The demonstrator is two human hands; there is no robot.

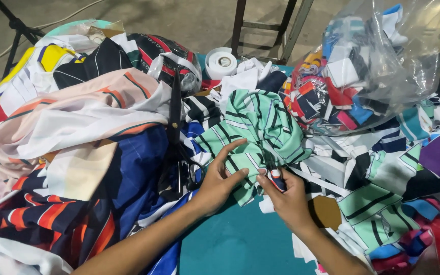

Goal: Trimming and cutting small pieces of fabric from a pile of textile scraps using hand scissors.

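Both hands (253,186) pinch green striped cloth (258,127) above bare teal tabletop (235,244).

We count 2 hands, our left hand (217,184) and right hand (287,197), 1 green striped fabric piece (258,130), 1 white tape roll (221,62), 1 clear plastic bag (383,61) of scraps, 1 pair of black scissors (178,147).

Bag (383,56) right, garments (77,132) left

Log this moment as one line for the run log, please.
left hand: grips green striped fabric | right hand: holds small snips at fabric edge | surface: teal table | nearby: clear scrap bag
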